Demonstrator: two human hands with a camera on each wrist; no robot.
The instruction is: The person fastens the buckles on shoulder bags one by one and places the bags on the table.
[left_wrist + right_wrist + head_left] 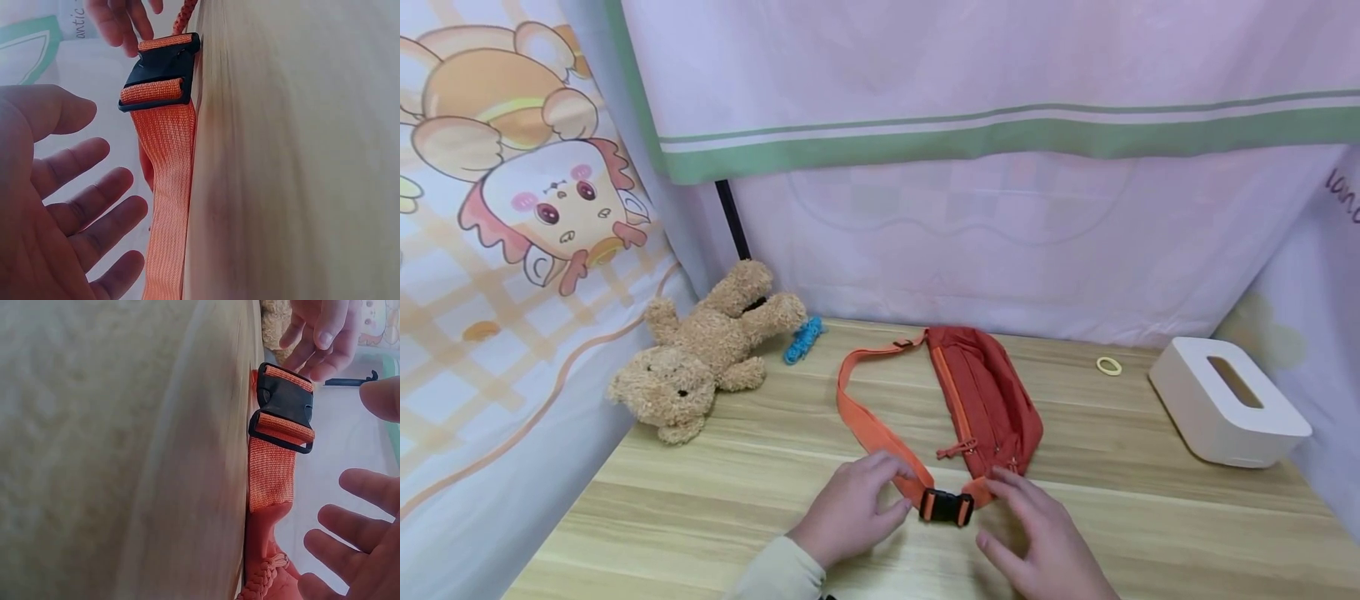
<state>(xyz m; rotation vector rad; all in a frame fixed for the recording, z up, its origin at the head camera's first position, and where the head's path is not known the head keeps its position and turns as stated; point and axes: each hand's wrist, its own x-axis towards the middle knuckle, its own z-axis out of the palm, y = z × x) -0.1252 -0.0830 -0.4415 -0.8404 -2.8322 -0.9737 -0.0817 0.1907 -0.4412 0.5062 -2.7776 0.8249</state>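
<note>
A red waist bag (988, 400) lies on the wooden table, its orange strap (880, 429) looping out to the left. The strap's black buckle (947, 507) is joined and lies toward the front of the table. My left hand (857, 508) is just left of the buckle, fingers spread and relaxed, holding nothing. On the other side, my right hand (1041, 533) hovers with loose, parted fingers by the strap's short end. In both wrist views a gap shows between the thumbs and the buckle (159, 72). Whether the right fingertips graze the bag's lower end cannot be told.
A brown teddy bear (700, 350) lies on the left beside a bundle of blue cord (804, 340). Toward the right are a small yellow ring (1108, 367) and a white tissue box (1217, 417). Printed curtains (925, 242) hang behind and at the sides.
</note>
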